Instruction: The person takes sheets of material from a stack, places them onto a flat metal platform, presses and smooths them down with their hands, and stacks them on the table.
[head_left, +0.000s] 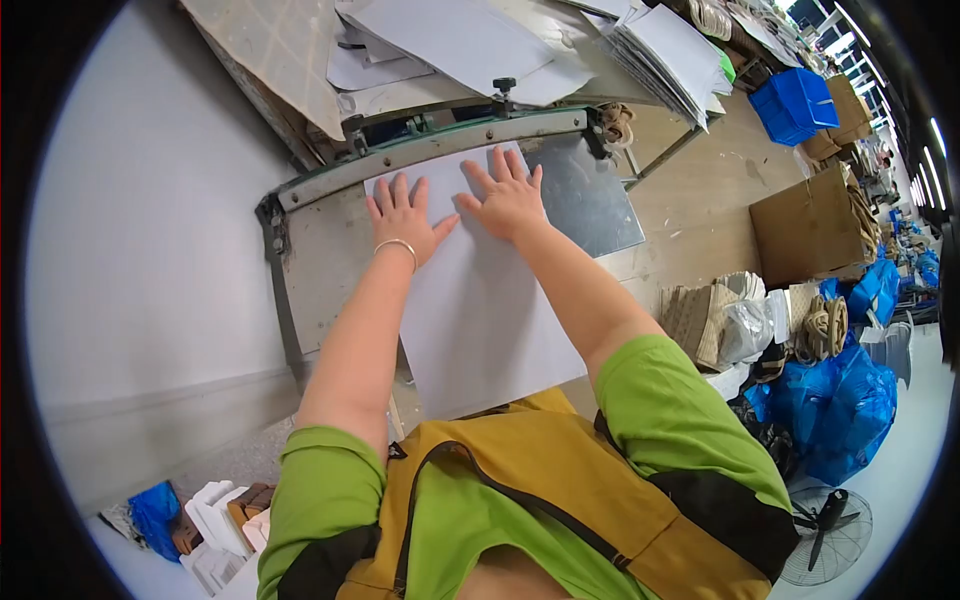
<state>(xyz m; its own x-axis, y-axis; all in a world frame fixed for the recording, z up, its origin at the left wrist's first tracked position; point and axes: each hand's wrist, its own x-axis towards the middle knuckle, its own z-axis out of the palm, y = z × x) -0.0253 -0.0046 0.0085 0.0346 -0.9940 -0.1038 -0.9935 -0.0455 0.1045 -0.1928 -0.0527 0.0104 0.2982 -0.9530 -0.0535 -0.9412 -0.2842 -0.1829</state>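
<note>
A long white sheet [480,310] lies on a metal machine bed [320,260], its near end reaching the apron at my waist. My left hand [405,220] rests flat on the sheet's left side, fingers spread, a bracelet at the wrist. Further right, my right hand [506,195] also lies on it with fingers spread. Just beyond my fingertips runs a metal bar [430,157] with a black knob [504,86] above it. The sheet's far edge meets the bar. To the right of the sheet a shiny metal plate [590,195] shows.
Behind the bar, a table holds loose white sheets [450,40] and a stack of sheets [665,60]. At right are a blue crate [793,105], a cardboard box [812,225], blue bags [835,405] and a fan [828,535]. A white wall [150,220] stands left.
</note>
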